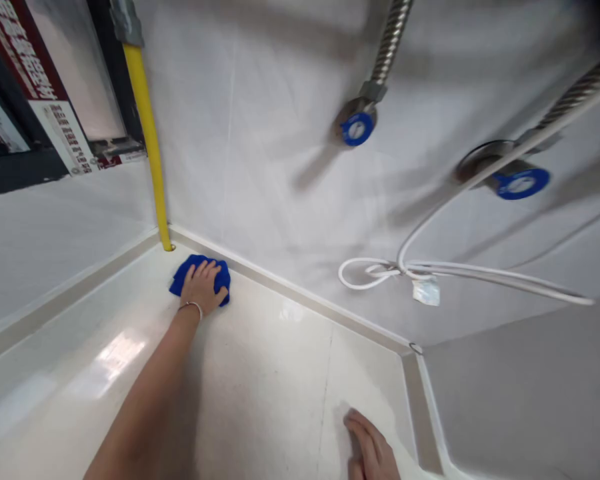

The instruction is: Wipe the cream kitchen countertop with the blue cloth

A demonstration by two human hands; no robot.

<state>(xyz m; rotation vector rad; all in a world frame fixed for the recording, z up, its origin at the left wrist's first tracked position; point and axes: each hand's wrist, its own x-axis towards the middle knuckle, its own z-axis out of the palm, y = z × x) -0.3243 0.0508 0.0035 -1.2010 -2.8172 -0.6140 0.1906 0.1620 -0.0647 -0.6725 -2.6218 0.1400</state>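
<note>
My left hand (200,288) presses down on a blue cleaning cloth (181,275) at the far back corner of the pale tiled surface (265,373). Its fingers are spread over the cloth, with the thumb out to the right, and a thin bracelet circles the wrist. Part of the cloth is hidden under the palm. Low in the view, my right hand (373,450) is partly cut off by the bottom edge. Its fingers are stretched out close to the surface and nothing shows in them.
A yellow pipe (147,133) drops into the corner beside the cloth. On the back wall are two blue-handled valves (357,129) with braided hoses. A looped white cable (370,273) hangs at right. A dark frame (25,167) stands upper left. Raised skirting (290,293) edges the surface.
</note>
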